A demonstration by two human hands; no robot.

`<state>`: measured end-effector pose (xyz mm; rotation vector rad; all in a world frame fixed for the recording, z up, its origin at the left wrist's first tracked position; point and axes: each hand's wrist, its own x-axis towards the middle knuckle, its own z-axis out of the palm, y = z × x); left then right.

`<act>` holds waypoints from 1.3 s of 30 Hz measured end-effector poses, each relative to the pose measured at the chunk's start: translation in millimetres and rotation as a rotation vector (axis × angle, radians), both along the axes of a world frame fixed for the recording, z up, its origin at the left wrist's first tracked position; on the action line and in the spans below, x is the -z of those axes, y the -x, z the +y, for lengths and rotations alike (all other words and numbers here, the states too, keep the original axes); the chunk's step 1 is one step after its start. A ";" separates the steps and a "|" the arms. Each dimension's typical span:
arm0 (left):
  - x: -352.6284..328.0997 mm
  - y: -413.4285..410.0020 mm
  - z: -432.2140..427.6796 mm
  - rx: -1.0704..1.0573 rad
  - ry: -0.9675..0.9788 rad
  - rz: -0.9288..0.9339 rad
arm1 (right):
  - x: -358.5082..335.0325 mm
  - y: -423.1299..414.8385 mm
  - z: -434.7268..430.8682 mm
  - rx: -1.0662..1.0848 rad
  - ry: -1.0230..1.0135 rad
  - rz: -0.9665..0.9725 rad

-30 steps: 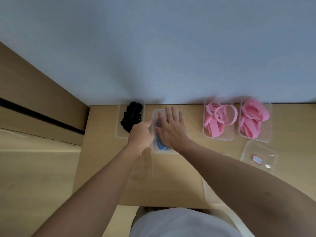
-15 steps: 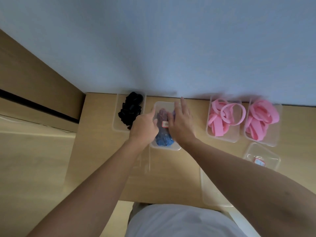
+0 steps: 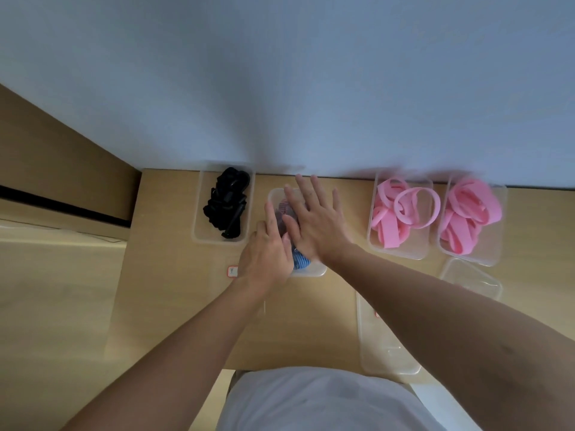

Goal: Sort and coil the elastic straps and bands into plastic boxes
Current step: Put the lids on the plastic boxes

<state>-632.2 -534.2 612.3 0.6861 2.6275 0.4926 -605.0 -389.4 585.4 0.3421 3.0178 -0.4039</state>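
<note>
A clear plastic box (image 3: 314, 270) with blue striped and reddish bands (image 3: 301, 262) sits at the middle of the wooden table. My right hand (image 3: 317, 223) lies flat on top of it, fingers straight and spread. My left hand (image 3: 269, 251) rests at the box's left side, its fingers extended onto the contents. Left of it stands a box of black straps (image 3: 227, 202). Two boxes of pink bands (image 3: 401, 209) (image 3: 469, 213) stand at the right by the wall.
An empty clear lid or box (image 3: 471, 278) lies below the rightmost pink box, and another clear container (image 3: 385, 353) sits at the table's front edge under my right forearm. A small red-edged label (image 3: 232, 271) lies on the table (image 3: 174, 275) by my left hand.
My right hand has spread flat over the middle box. My left hand's fingers have straightened along the box's left side. The view has shifted slightly.
</note>
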 end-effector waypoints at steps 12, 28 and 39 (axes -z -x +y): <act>4.6 -2.2 8.0 -0.049 -0.027 0.077 | -3.4 0.9 -0.7 -0.002 -0.046 -0.056; 24.6 9.2 22.9 -0.086 -0.080 0.160 | 1.6 -53.6 -29.5 0.163 0.177 0.104; 16.8 14.6 19.9 0.002 0.023 -0.007 | 3.1 -63.3 -31.5 0.036 -0.051 -0.087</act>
